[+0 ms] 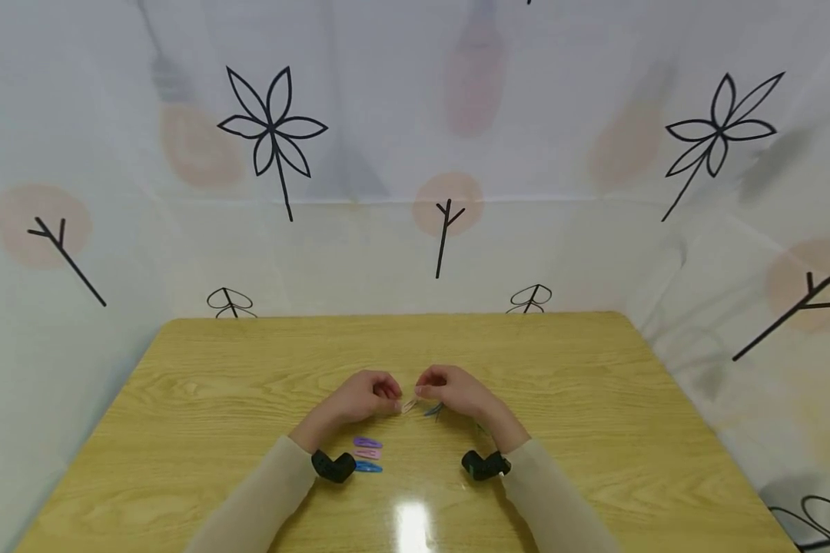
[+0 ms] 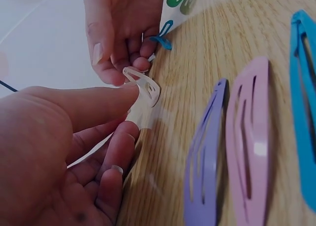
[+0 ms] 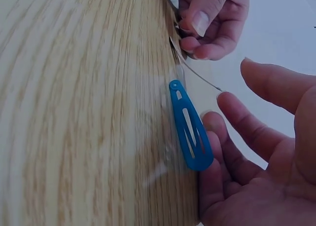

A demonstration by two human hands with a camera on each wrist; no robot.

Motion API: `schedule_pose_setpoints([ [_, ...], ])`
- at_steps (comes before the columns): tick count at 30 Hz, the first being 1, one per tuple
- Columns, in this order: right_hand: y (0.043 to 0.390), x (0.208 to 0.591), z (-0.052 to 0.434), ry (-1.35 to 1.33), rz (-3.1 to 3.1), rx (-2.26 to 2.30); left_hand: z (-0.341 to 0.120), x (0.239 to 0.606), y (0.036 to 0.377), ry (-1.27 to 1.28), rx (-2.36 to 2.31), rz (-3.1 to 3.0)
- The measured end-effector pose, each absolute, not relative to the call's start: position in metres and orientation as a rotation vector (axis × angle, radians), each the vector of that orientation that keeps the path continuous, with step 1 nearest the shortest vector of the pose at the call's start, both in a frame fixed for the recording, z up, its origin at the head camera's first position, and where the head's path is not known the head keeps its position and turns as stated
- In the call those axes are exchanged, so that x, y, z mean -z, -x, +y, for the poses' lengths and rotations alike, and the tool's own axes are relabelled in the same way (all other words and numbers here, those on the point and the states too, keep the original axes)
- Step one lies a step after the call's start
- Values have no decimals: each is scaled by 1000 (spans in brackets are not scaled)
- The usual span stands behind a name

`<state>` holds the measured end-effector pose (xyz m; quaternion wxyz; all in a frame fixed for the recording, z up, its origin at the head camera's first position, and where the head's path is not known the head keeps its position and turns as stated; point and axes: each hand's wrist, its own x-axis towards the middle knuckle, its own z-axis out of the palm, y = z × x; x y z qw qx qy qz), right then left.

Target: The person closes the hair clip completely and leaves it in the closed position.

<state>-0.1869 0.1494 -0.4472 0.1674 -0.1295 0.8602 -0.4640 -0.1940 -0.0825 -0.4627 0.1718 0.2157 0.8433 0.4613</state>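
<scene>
Left hand (image 2: 64,152) hides the white hair clip's (image 2: 143,90) lower end.

Both hands fingertip to fingertip, left hand (image 1: 363,397) pinching; right hand (image 1: 456,389) curled

No readable text, labels, brand names, numbers or signs appear in any view. The backdrop cloth (image 1: 415,115) behind the wooden table (image 1: 595,430) bears only printed black line drawings of leaves and twigs over pale round blotches, no lettering. The hair clips (image 2: 247,142) lying on the table near the hands are plain coloured metal with no markings that can be made out.
</scene>
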Motion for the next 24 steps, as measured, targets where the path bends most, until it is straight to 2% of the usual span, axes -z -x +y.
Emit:
schedule_pose_setpoints([
  [24, 186, 454, 143, 396, 2464, 1307, -77, 461, 195, -572, -1267, 2427],
])
